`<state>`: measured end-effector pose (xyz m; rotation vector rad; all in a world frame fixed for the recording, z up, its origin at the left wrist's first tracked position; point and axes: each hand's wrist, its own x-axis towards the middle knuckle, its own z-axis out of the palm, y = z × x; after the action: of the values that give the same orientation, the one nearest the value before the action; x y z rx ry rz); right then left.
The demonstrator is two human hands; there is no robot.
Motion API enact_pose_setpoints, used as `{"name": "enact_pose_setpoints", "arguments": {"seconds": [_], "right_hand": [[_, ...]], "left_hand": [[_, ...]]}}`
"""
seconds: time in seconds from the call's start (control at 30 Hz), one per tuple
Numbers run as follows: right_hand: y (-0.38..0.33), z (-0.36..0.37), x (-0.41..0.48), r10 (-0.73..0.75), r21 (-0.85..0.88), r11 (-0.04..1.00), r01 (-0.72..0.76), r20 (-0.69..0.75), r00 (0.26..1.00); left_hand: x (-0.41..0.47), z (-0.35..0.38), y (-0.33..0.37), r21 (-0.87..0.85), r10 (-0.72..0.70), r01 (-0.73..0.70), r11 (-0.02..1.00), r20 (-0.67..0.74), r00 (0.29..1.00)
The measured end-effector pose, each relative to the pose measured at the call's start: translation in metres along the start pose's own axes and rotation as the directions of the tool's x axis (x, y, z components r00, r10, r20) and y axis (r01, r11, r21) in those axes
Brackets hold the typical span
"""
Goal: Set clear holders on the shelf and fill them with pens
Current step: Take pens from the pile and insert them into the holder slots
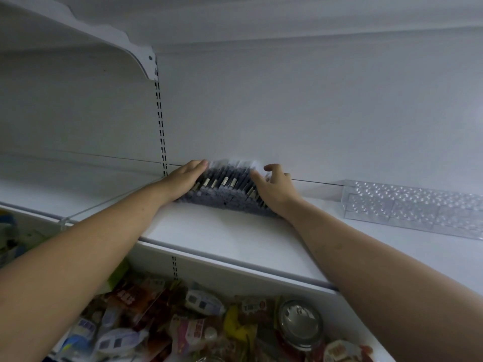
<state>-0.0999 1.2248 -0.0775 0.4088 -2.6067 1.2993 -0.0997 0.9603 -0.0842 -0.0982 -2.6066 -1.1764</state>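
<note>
Pens [225, 189] between left hand [186, 179], right hand [275, 191]

White shelf [222, 231], plain, greyish in the dim light. Dark grey pens [224, 189] in a packed row, several banded with a pale silver-cream ring, whitish at the far tips. The clear holder [418, 207] is see-through, dotted with a regular grid of round dimples. Black paired slots run down the white upright [160, 121]. Below, packets [183, 322] in red, yellow, blue and white.
</note>
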Motion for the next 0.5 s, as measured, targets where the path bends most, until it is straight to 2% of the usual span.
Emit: {"name": "enact_pose_setpoints", "arguments": {"seconds": [0.23,0.37,0.5], "right_hand": [[0.005,-0.011,-0.004,-0.010,0.046,0.999,0.012,-0.032,0.999],[0.008,-0.015,-0.002,0.102,0.017,0.995,-0.101,-0.033,0.994],[0.007,-0.011,0.001,0.212,-0.093,0.973,-0.210,0.016,0.977]], "left_hand": [[-0.004,-0.001,0.000,0.004,-0.013,0.013,1.000,-0.033,0.999],[-0.007,0.001,0.004,0.043,-0.029,0.032,0.999,-0.077,0.997],[-0.012,0.001,0.008,0.052,-0.043,0.046,0.998,-0.063,0.997]]}}
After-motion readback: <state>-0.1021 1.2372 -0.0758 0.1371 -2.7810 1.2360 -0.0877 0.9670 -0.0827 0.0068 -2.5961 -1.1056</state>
